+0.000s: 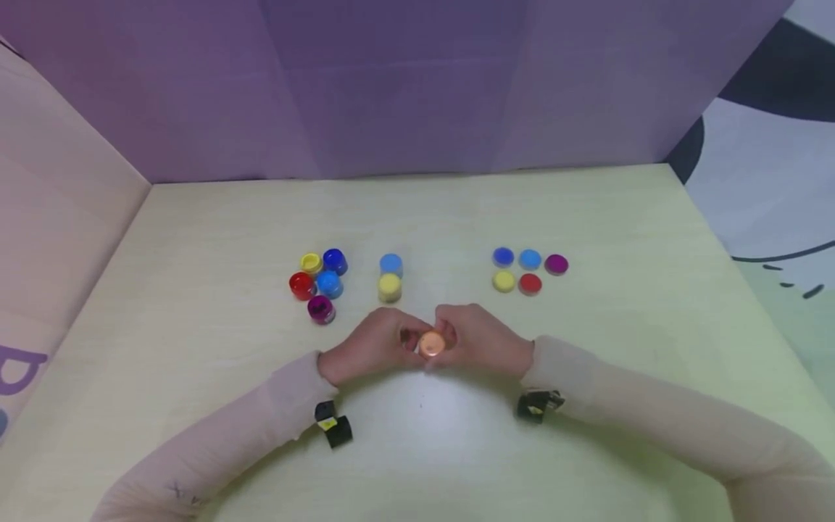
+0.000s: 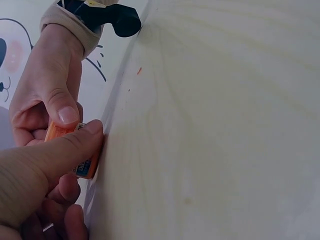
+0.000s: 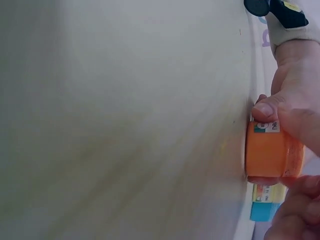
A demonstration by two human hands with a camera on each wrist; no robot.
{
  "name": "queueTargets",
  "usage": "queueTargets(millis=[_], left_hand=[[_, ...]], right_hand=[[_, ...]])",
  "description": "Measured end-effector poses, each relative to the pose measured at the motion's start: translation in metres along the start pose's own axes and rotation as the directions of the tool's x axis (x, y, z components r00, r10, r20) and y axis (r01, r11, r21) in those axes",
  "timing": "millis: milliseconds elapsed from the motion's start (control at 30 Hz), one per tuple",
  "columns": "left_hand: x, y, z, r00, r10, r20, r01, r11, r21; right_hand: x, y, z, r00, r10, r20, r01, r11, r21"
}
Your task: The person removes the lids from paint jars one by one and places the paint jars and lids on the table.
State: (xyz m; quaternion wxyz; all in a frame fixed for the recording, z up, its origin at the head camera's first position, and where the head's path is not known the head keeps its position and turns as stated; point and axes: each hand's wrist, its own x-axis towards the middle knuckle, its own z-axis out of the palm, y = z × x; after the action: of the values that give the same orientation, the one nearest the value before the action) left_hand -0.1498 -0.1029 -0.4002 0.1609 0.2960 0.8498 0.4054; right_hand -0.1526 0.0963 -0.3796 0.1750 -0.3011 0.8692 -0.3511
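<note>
A small orange paint jar (image 1: 432,344) stands upright at the table's surface, between both hands. My left hand (image 1: 378,341) grips it from the left, thumb along its near side. From the right, my right hand (image 1: 484,339) holds the same jar with thumb and fingers. In the right wrist view the jar (image 3: 266,150) shows its orange wall and a small printed label. Fingers cover much of the jar (image 2: 86,167) in the left wrist view. Just beyond the hands are a yellow-topped jar (image 1: 390,288) and a blue-topped jar (image 1: 391,264).
Several lidless paint jars cluster at the left, among them a red jar (image 1: 302,286) and a purple jar (image 1: 321,309). Loose lids lie at the right, including a yellow lid (image 1: 504,281) and a red lid (image 1: 530,283). A purple wall (image 1: 404,109) bounds the table's back.
</note>
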Motion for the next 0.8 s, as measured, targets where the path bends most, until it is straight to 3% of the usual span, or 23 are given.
queueTargets(millis=[167, 400, 633, 800], left_hand=[[0.001, 0.001, -0.001, 1.000, 0.021, 0.010, -0.021, 1.000, -0.014], [0.002, -0.001, -0.001, 0.998, 0.050, 0.033, -0.049, 0.997, -0.054], [0.003, -0.002, -0.003, 0.999, 0.028, 0.038, -0.026, 0.998, -0.060], [0.003, -0.004, -0.003, 0.999, -0.006, 0.039, 0.009, 0.997, -0.070]], right_hand=[[0.003, 0.007, 0.000, 1.000, -0.018, 0.016, 0.017, 0.997, 0.073], [0.005, 0.017, -0.003, 0.991, -0.108, 0.082, 0.092, 0.980, 0.177], [0.010, 0.011, -0.017, 0.963, -0.213, 0.163, 0.208, 0.977, 0.048], [0.012, 0.015, -0.022, 0.944, -0.243, 0.221, 0.239, 0.970, 0.046]])
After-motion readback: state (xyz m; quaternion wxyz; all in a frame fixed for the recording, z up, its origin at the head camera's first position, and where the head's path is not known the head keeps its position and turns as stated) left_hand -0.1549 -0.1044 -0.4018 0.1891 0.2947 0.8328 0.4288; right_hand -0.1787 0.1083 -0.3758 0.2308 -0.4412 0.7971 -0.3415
